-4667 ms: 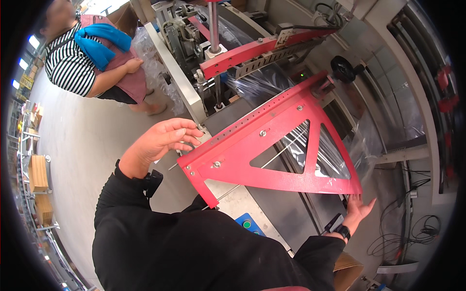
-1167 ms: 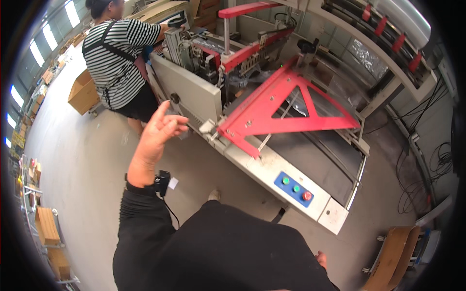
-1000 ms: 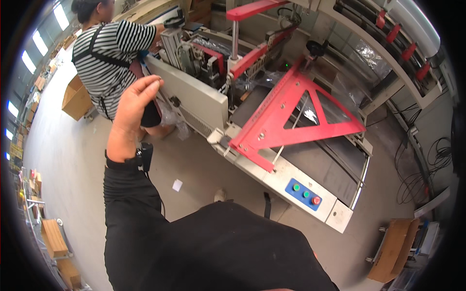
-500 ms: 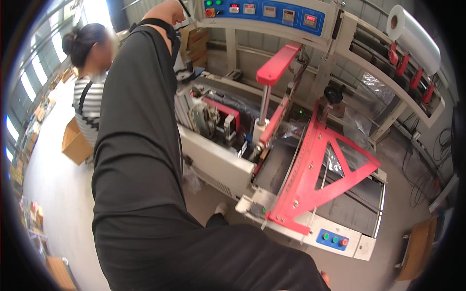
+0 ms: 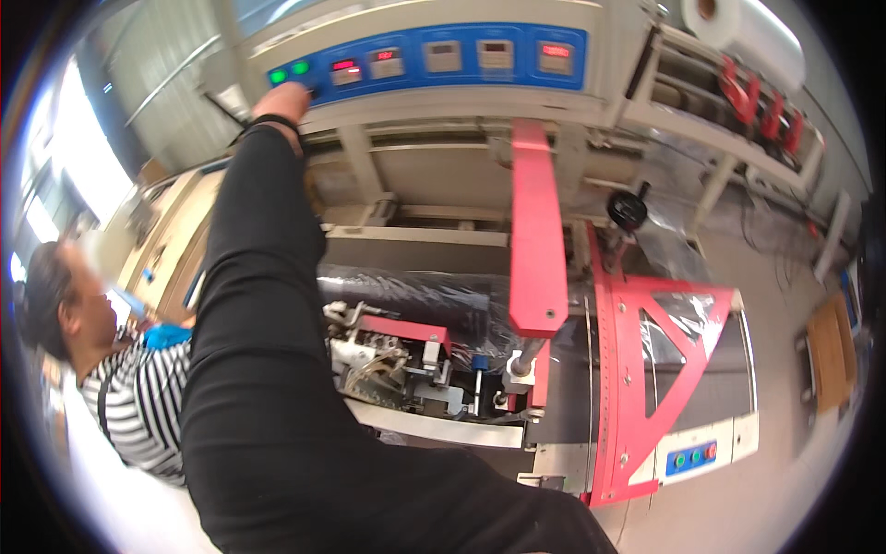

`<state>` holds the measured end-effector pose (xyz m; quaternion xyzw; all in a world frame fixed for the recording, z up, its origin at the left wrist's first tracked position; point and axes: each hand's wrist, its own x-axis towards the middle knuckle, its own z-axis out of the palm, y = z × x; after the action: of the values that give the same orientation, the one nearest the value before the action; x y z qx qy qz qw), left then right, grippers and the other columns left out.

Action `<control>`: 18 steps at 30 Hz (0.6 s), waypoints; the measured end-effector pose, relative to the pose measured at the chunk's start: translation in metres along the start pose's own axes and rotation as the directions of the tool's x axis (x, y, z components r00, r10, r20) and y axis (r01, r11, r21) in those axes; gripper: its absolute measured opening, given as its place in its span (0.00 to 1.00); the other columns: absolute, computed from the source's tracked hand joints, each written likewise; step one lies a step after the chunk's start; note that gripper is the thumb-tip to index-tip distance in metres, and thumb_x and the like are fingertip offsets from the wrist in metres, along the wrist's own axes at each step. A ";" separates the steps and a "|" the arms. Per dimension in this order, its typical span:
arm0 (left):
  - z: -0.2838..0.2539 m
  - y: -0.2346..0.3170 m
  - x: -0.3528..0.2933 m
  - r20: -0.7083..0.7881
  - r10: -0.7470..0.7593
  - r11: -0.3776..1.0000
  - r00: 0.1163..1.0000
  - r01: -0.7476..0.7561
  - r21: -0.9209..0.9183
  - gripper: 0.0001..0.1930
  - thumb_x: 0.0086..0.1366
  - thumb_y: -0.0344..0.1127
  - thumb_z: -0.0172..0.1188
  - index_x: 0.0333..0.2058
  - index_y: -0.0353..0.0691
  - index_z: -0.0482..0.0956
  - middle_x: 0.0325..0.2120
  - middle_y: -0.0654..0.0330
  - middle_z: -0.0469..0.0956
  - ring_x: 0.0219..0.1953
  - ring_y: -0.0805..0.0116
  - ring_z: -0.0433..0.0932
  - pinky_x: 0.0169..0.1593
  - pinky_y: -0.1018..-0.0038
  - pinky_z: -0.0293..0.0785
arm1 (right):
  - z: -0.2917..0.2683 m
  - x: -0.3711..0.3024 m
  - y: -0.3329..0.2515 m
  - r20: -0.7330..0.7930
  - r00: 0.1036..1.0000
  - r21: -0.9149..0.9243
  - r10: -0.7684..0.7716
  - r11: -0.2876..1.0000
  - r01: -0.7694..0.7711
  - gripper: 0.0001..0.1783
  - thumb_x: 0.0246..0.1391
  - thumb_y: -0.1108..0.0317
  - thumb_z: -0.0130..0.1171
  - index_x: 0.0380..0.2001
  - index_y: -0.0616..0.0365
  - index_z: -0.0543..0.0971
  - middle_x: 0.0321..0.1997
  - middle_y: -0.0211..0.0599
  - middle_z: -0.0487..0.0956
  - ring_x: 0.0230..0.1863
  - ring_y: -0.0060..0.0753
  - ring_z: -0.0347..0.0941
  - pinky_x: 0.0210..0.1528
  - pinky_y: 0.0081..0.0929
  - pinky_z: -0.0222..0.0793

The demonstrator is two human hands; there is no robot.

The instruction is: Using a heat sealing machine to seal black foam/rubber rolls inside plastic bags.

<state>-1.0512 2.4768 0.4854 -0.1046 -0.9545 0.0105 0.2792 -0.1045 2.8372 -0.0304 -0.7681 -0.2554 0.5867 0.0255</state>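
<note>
While reaching up between 10 and 11 o'clock, got the left hand (image 5: pixel 284 102) at the lower left end of the blue control panel (image 5: pixel 469 69), just under two green lights (image 5: pixel 300 67). Only seeing the back of it, so can't tell how far open, or whether pressing or gripping anything. Can't tell for the right hand either, being out of view.

As for that panel, find it spread across 12 o'clock, with red-lit displays (image 5: pixel 385 61) starting at the left hand's 2 o'clock. Look to the middle for wrinkled clear film (image 5: pixel 443 295) under a long red arm (image 5: pixel 537 222). Check 4 o'clock for a red bracket (image 5: pixel 630 355) with triangular cutouts, plus a little blue button plate (image 5: pixel 688 469) near its bottom edge. Add a black handwheel (image 5: pixel 628 210) at 2, and farther out that way, a film roll (image 5: pixel 757 42). At 8 o'clock, see a co-worker (image 5: pixel 138 411) in stripes, partly hidden by the black sleeve (image 5: pixel 263 277).
</note>
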 end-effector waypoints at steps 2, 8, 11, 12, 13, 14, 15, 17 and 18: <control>0.021 -0.031 0.013 -0.040 0.329 0.944 0.944 -0.327 0.043 0.10 0.56 0.30 0.48 0.24 0.38 0.79 0.27 0.48 0.78 0.32 0.50 0.77 0.34 0.59 0.73 | -0.005 -0.025 0.017 -0.056 0.998 0.038 0.028 0.999 -0.025 0.29 0.53 0.53 0.48 0.56 0.53 0.60 0.41 0.53 0.71 0.36 0.52 0.70 0.37 0.48 0.68; 0.072 -0.134 0.114 -0.099 0.540 0.842 0.836 -0.539 0.036 0.11 0.57 0.32 0.47 0.33 0.38 0.78 0.31 0.45 0.77 0.36 0.45 0.76 0.37 0.58 0.72 | -0.023 -0.043 0.079 -0.187 0.938 0.240 0.291 0.940 -0.244 0.26 0.53 0.52 0.47 0.52 0.54 0.63 0.32 0.52 0.72 0.25 0.49 0.69 0.26 0.43 0.68; 0.074 -0.053 0.083 0.385 0.035 0.941 0.922 0.099 -0.322 0.16 0.59 0.37 0.45 0.18 0.34 0.74 0.14 0.52 0.72 0.14 0.58 0.71 0.19 0.62 0.65 | -0.024 -0.055 0.094 -0.258 0.931 0.256 0.258 0.948 -0.191 0.24 0.55 0.55 0.46 0.52 0.55 0.64 0.33 0.51 0.72 0.23 0.45 0.69 0.24 0.40 0.67; 0.052 0.000 0.056 0.472 -0.041 0.887 0.881 0.250 -0.389 0.16 0.58 0.36 0.45 0.16 0.35 0.73 0.12 0.55 0.70 0.09 0.64 0.65 0.15 0.65 0.59 | -0.030 -0.061 0.102 -0.275 0.917 0.305 0.290 0.930 -0.203 0.23 0.55 0.56 0.47 0.52 0.54 0.65 0.35 0.51 0.72 0.24 0.45 0.70 0.25 0.42 0.67; 0.046 -0.018 0.059 0.538 -0.132 0.854 0.833 0.371 -0.366 0.15 0.58 0.37 0.45 0.17 0.37 0.73 0.11 0.56 0.69 0.08 0.65 0.64 0.14 0.67 0.57 | -0.032 -0.048 0.096 -0.265 0.926 0.297 0.268 0.937 -0.187 0.23 0.55 0.56 0.46 0.52 0.53 0.65 0.37 0.51 0.72 0.25 0.45 0.70 0.29 0.45 0.67; 0.041 -0.038 0.063 0.598 -0.216 0.807 0.772 0.486 -0.336 0.14 0.57 0.38 0.46 0.17 0.38 0.72 0.10 0.58 0.67 0.08 0.66 0.62 0.14 0.69 0.55 | -0.034 -0.040 0.089 -0.254 0.935 0.289 0.246 0.942 -0.169 0.23 0.55 0.55 0.46 0.52 0.52 0.65 0.38 0.50 0.72 0.26 0.44 0.70 0.32 0.48 0.66; 0.037 -0.041 0.064 0.595 -0.215 0.813 0.774 0.480 -0.330 0.14 0.57 0.38 0.46 0.17 0.38 0.72 0.10 0.58 0.67 0.08 0.66 0.62 0.14 0.69 0.55 | -0.034 -0.042 0.082 -0.248 0.935 0.290 0.255 0.940 -0.180 0.23 0.55 0.55 0.46 0.52 0.52 0.65 0.38 0.50 0.72 0.26 0.44 0.70 0.32 0.48 0.66; 0.029 -0.046 0.070 0.572 -0.214 0.776 0.792 0.494 -0.394 0.14 0.57 0.39 0.46 0.17 0.39 0.72 0.10 0.58 0.67 0.08 0.66 0.61 0.14 0.70 0.55 | -0.030 -0.055 0.066 -0.260 0.941 0.293 0.217 0.946 -0.138 0.23 0.55 0.55 0.46 0.52 0.51 0.66 0.42 0.47 0.72 0.30 0.42 0.71 0.37 0.54 0.62; 0.031 -0.048 0.073 0.566 -0.209 0.752 0.798 0.501 -0.429 0.14 0.57 0.40 0.46 0.17 0.40 0.71 0.10 0.58 0.67 0.08 0.66 0.61 0.14 0.70 0.54 | -0.031 -0.063 0.061 -0.261 0.939 0.300 0.223 0.943 -0.141 0.23 0.55 0.55 0.46 0.52 0.51 0.66 0.42 0.47 0.72 0.30 0.42 0.71 0.37 0.54 0.62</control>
<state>-1.1369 2.4464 0.5013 0.0145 -0.9543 -0.2982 -0.0150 -0.0651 2.7656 0.0147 -0.8553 -0.0915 0.4969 0.1152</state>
